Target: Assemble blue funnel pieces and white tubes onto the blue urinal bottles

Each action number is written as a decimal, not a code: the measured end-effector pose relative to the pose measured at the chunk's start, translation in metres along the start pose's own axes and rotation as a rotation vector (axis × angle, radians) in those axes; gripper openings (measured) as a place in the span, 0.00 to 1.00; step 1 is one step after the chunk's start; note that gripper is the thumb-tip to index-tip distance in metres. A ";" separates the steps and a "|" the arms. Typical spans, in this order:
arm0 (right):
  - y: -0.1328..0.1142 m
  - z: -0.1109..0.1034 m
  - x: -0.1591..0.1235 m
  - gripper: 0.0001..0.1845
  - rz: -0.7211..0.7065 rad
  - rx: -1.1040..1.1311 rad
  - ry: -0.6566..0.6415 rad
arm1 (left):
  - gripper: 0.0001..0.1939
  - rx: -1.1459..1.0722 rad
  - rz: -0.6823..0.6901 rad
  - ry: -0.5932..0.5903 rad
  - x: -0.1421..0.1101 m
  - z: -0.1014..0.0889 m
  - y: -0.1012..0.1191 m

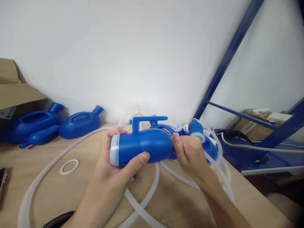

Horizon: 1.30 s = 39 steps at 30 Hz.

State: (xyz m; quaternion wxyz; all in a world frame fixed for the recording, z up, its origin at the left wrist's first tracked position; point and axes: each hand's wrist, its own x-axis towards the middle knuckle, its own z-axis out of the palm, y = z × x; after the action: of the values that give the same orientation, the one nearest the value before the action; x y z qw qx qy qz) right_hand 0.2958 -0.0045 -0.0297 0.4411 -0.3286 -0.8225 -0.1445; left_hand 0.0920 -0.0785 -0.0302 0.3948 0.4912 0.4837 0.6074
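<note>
My left hand (121, 167) is wrapped round a blue plastic urinal cup (144, 144), thumb along its near side. The cup lies sideways above the table, its straight handle on top and a pale white collar (114, 150) round its left end. At the rounded right end my right hand (190, 152) is closed, thumb against the tip; whatever its fingers grip is hidden. Behind and right of that hand, more blue urinal parts (196, 128) with whitish rims stand close together. Translucent hose (152, 186) loops over the table beneath both hands.
Two blue urinal bottles (82, 125) and a small blue piece (42, 136) lie at the left by an open cardboard box (21, 95). A white ring (69, 167) rests on the wooden table (83, 186). Blue metal framing (228, 57) rises at the right.
</note>
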 end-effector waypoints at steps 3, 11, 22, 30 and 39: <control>0.002 -0.001 -0.001 0.24 -0.135 -0.042 0.047 | 0.34 -0.086 -0.133 0.055 -0.006 0.007 0.006; -0.003 -0.003 0.000 0.21 -0.300 -0.031 0.099 | 0.29 -0.308 -0.501 -0.056 0.009 -0.004 0.009; -0.005 -0.020 0.007 0.14 0.064 0.304 -0.298 | 0.26 0.308 0.489 -0.108 0.041 -0.059 0.013; -0.002 -0.004 0.001 0.24 0.067 0.120 -0.127 | 0.31 0.457 0.736 -0.177 0.046 -0.065 -0.005; -0.011 -0.002 0.000 0.32 0.271 0.063 -0.066 | 0.31 0.350 0.703 -0.191 0.046 -0.055 -0.023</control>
State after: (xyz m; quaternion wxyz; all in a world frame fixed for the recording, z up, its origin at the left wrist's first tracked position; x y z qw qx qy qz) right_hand 0.2897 -0.0139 -0.0285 0.4394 -0.4270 -0.7889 -0.0468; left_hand 0.0288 -0.0409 -0.0453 0.1167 0.7407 0.3436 0.5655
